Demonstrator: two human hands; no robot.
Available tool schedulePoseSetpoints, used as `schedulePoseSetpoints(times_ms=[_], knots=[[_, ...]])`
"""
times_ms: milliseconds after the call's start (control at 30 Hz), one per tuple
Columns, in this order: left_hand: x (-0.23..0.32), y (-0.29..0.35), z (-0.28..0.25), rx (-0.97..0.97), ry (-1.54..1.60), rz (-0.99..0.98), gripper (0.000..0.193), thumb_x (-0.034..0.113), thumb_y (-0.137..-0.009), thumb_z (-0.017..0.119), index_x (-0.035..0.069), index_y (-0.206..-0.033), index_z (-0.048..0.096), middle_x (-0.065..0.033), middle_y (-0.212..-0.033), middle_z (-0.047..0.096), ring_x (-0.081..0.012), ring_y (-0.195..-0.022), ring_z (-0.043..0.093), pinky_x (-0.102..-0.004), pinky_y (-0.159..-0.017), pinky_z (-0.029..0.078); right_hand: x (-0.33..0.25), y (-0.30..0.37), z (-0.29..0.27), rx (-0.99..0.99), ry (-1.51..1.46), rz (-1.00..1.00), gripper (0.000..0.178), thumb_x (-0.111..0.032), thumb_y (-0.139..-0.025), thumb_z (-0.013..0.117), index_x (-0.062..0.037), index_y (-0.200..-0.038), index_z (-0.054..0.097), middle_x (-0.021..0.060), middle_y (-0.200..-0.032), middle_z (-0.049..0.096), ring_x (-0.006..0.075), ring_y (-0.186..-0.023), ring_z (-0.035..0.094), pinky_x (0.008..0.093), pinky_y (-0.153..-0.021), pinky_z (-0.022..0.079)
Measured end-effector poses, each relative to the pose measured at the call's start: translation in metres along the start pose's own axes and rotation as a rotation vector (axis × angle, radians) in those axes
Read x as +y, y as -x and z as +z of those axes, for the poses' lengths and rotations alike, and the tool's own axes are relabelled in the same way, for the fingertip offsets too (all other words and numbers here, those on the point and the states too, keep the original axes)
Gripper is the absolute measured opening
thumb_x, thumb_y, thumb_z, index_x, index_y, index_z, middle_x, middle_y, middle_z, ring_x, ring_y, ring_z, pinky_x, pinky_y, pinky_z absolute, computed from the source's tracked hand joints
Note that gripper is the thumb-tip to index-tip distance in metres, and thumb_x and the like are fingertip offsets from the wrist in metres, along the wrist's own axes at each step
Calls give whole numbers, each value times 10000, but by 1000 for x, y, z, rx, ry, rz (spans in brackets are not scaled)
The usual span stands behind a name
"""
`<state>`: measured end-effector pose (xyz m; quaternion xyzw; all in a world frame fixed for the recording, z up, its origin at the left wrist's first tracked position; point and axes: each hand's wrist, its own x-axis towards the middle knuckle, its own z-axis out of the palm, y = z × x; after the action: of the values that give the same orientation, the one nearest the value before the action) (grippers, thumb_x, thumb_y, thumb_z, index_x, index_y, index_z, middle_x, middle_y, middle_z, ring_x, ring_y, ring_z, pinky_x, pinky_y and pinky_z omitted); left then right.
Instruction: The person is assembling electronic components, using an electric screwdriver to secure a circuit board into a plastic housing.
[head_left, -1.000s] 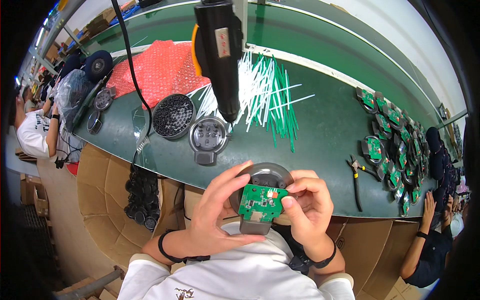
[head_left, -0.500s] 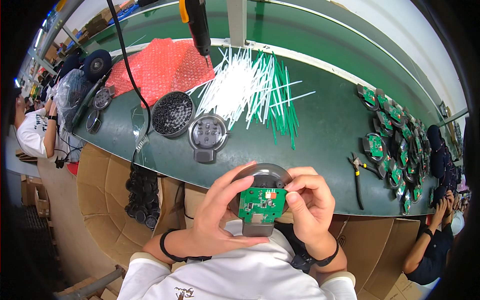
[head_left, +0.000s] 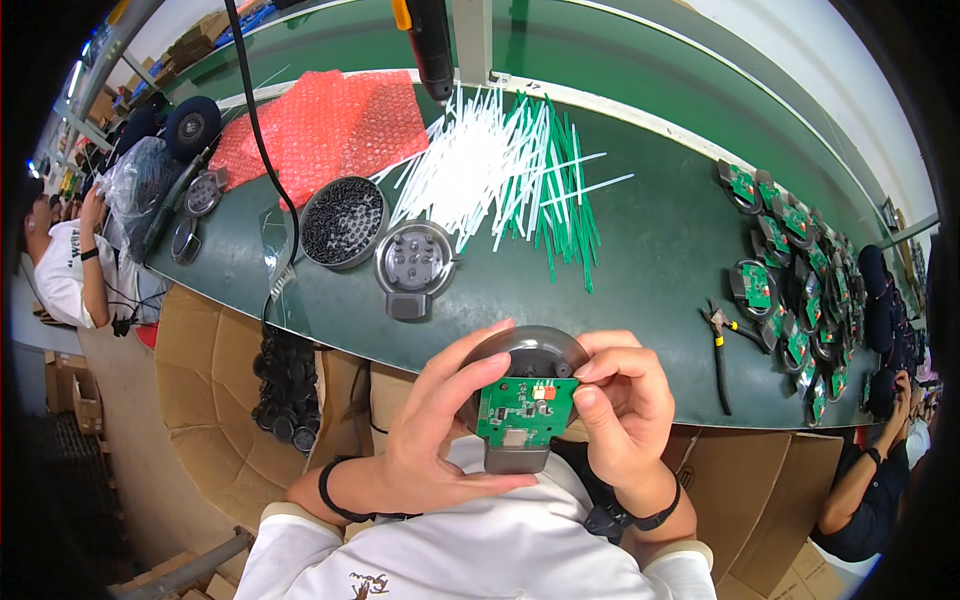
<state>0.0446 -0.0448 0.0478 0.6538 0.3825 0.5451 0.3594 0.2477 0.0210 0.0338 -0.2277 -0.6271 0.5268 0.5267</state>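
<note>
A dark round plastic housing [head_left: 535, 345] with a square lower end is held up close to me, past the bench's front edge. Over its lower part sits a green circuit board [head_left: 522, 412] with small white and red connectors at the top right. My left hand [head_left: 440, 415] wraps the housing's left side, thumb near the board's upper left. With my right hand [head_left: 622, 405] I pinch the board's upper right corner against the rim. A similar grey housing part [head_left: 415, 265] with pegs inside lies on the bench ahead, beside a round tin of black screws [head_left: 344, 222].
White and green strips [head_left: 500, 170] lie heaped mid-bench, by red bubble wrap [head_left: 320, 130]. An electric screwdriver [head_left: 432, 55] hangs above. Cutting pliers [head_left: 722, 355] lie at right, before many housings with boards [head_left: 800, 290]. Cardboard boxes [head_left: 745, 490] stand below; co-workers sit either side.
My hands and the housing stay almost in place. The hanging screwdriver has shifted slightly right and up in the view. The co-worker at left has raised a hand.
</note>
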Motion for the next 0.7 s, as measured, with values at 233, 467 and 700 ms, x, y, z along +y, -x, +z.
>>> schedulePoseSetpoints(times_ms=[233,467,700], knots=[[2,0,0,-14,-3,17,1038,109,-708,978,19,-1558,390,-280,-1624,305,-387,-1457,453,-378,-949,647,-3,1,0,-9,15,19,151,12,-998,675,42,-1133,614,195,-1201,614,172,-949,643,277,-789,550],[-2,3,2,28,-5,35,1031,95,-682,990,-2,-1530,413,-298,-1598,341,-394,-1437,478,-396,-982,633,-7,-2,1,5,-7,68,113,4,-994,684,40,-1090,637,191,-1171,628,173,-941,650,277,-786,555],[-5,4,4,32,47,22,1034,92,-690,985,-6,-1539,402,-288,-1601,336,-387,-1446,469,-410,-995,629,-4,-2,0,-5,20,42,101,3,-993,687,47,-1073,645,193,-1179,632,159,-936,658,266,-741,568]])
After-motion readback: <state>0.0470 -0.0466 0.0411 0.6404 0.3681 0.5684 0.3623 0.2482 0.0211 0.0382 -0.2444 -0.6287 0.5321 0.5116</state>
